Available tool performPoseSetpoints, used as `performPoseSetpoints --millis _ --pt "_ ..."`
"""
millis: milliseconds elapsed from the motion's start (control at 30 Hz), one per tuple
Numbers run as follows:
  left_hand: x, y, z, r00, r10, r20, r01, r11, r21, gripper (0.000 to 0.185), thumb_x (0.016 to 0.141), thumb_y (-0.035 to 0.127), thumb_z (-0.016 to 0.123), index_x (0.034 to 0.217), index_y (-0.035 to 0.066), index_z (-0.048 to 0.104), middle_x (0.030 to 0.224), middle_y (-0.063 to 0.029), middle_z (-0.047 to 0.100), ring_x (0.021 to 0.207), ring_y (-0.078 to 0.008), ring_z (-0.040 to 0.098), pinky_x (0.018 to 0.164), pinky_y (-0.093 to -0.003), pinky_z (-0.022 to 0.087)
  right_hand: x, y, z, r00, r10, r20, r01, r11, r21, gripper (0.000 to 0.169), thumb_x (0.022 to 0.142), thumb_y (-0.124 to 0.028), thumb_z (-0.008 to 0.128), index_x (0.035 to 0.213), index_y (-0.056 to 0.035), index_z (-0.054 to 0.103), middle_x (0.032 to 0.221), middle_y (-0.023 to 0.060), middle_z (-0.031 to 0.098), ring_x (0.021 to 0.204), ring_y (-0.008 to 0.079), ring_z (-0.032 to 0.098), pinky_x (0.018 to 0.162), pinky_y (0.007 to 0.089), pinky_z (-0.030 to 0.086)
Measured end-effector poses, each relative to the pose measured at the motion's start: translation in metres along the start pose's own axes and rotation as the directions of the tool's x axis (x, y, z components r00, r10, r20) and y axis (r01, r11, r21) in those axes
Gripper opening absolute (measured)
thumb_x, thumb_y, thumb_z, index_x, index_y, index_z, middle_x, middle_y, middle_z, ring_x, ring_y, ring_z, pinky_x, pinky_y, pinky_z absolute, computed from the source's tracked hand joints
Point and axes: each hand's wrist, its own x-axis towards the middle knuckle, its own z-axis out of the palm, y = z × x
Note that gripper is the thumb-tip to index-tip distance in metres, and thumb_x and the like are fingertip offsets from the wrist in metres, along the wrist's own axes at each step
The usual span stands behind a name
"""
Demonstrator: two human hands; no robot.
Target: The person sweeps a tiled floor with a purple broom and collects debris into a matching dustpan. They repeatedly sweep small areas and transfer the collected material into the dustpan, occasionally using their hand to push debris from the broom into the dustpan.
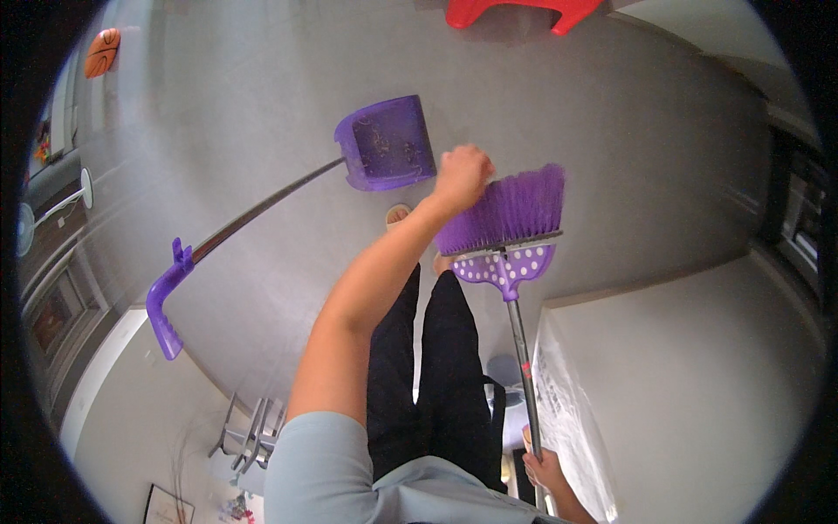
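My right hand point(545, 470) grips the metal handle of a broom point(522, 340) at the lower right. The broom is raised with its head away from me, showing purple bristles point(517, 203) and a purple, white-dotted base point(501, 267). My left hand point(465, 171) reaches forward to the near left corner of the bristles, its fingers curled. Whether anything is pinched between them is hidden. Just left of that hand, a purple dustpan point(425, 141) stands on the floor, with dust and hair-like debris point(389, 144) inside. Its long metal handle point(262, 206) ends in a purple grip point(163, 304).
A red plastic piece of furniture point(517, 10) stands at the top edge. An orange basketball-patterned object point(103, 52) lies at the upper left. My sandalled foot point(398, 215) is close to the dustpan. A white wall point(681, 367) rises at right, with plastic sheeting point(569, 419) beside it.
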Motion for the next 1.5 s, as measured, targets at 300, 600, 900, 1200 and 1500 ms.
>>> performPoseSetpoints --millis 300,600,900,1200,1500 --pt "0.009 -0.083 -0.026 0.934 -0.335 -0.125 0.350 0.929 0.124 0.025 0.080 0.029 0.052 0.079 0.006 0.059 0.080 -0.0149 0.055 0.079 -0.0327 0.054 0.067 -0.0424 0.043 0.002 0.000 0.009 0.999 0.032 0.013 -0.032 0.998 0.052 0.018 0.085 -0.012 0.048 0.071 -0.0072 0.039 0.044 -0.0017 0.034 0.031 0.0080 0.033 0.028 0.0253 0.029" --pt "-0.016 0.005 -0.016 0.990 0.141 0.013 -0.128 0.928 -0.350 0.010 0.073 0.011 0.061 0.082 0.007 0.060 0.084 -0.0105 0.053 0.078 -0.0271 0.055 0.067 -0.0347 0.045 0.001 -0.010 0.013 0.996 0.086 0.001 -0.086 0.993 0.079 0.016 0.084 -0.011 0.049 0.073 -0.0062 0.039 0.046 -0.0017 0.034 0.032 0.0081 0.034 0.028 0.0249 0.029" --pt "-0.011 0.011 -0.015 0.986 0.058 0.158 -0.041 0.993 -0.111 0.013 0.076 0.016 0.055 0.082 0.007 0.062 0.082 -0.0107 0.056 0.080 -0.0298 0.054 0.070 -0.0381 0.045 -0.002 -0.018 0.013 0.997 0.078 -0.011 -0.077 0.995 0.069 0.016 0.084 -0.012 0.051 0.074 -0.0059 0.041 0.046 -0.0016 0.035 0.033 0.0080 0.034 0.029 0.0246 0.028" --pt "0.010 0.020 -0.007 0.946 0.168 0.278 -0.174 0.985 -0.006 0.017 0.065 0.016 0.059 0.077 0.003 0.058 0.083 -0.0128 0.057 0.082 -0.0313 0.055 0.071 -0.0400 0.045 0.003 0.006 -0.005 1.000 -0.022 -0.012 0.021 0.997 -0.079 0.020 0.084 -0.013 0.053 0.070 -0.0059 0.040 0.045 -0.0006 0.037 0.032 0.0088 0.036 0.029 0.0251 0.029" --pt "0.042 -0.034 -0.010 0.947 -0.317 0.050 0.319 0.911 -0.259 0.018 0.072 0.018 0.053 0.074 0.001 0.058 0.075 -0.0199 0.058 0.074 -0.0348 0.057 0.065 -0.0404 0.044 0.003 -0.005 -0.001 0.995 0.093 -0.017 -0.094 0.995 -0.027 0.017 0.084 -0.010 0.050 0.071 -0.0058 0.040 0.044 -0.0009 0.035 0.031 0.0090 0.035 0.029 0.0258 0.028"
